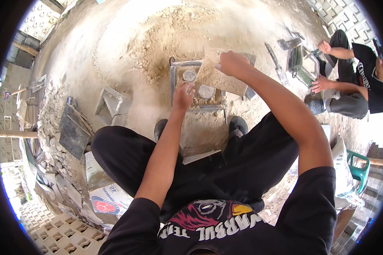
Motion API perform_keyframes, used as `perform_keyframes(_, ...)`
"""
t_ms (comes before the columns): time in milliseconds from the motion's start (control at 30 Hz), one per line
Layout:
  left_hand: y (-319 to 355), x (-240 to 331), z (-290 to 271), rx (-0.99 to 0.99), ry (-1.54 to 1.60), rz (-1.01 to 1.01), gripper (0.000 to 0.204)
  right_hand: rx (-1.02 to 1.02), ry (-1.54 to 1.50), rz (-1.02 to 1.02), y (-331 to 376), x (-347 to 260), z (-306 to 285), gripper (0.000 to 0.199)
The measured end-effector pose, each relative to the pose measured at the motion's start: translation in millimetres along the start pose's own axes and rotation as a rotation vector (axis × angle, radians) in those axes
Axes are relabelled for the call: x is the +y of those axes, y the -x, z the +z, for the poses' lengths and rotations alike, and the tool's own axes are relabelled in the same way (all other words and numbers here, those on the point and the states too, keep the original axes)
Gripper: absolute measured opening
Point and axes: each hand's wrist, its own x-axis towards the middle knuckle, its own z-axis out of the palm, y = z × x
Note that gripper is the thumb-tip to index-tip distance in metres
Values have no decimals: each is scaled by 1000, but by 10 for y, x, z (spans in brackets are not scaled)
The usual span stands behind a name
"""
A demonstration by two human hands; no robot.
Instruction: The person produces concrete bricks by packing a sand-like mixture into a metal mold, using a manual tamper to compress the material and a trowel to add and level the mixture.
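A dark metal frame [173, 80] lies on the ground before my feet. Two round grey discs, the far one [189, 76] and the near one [206, 92], show inside it amid pale crumbly material. My right hand [234, 64] is closed on a flat, dust-covered board [220, 78], tilted over the frame's right part and hiding some of it. My left hand [184, 97] is closed beside the discs, its fingertips pinched close to the board's left edge. What those fingers grip is hidden.
Loose sandy material [157, 46] is heaped beyond the frame. Left lie broken grey slabs [115, 103], a dark panel [73, 129] and rubble [51, 140]. At right, a co-worker [361, 80] handles another metal frame [303, 63]; a long metal tool [276, 63] lies between us.
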Motion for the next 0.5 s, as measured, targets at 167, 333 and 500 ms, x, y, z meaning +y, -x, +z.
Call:
perform_keyframes(167, -456, -134, -44, 119, -285, 135, 18, 20, -77, 82, -431, 269, -20, 42)
perform_keyframes(333, -953, -433, -61, 223, -510, 56, 36, 56, -108, 140, -1207, 525, 13, 44)
perform_keyframes(500, -1114, -735, -1, 87, -471, -97, 48, 57, -78, 201, -2143, 785, 311, 48)
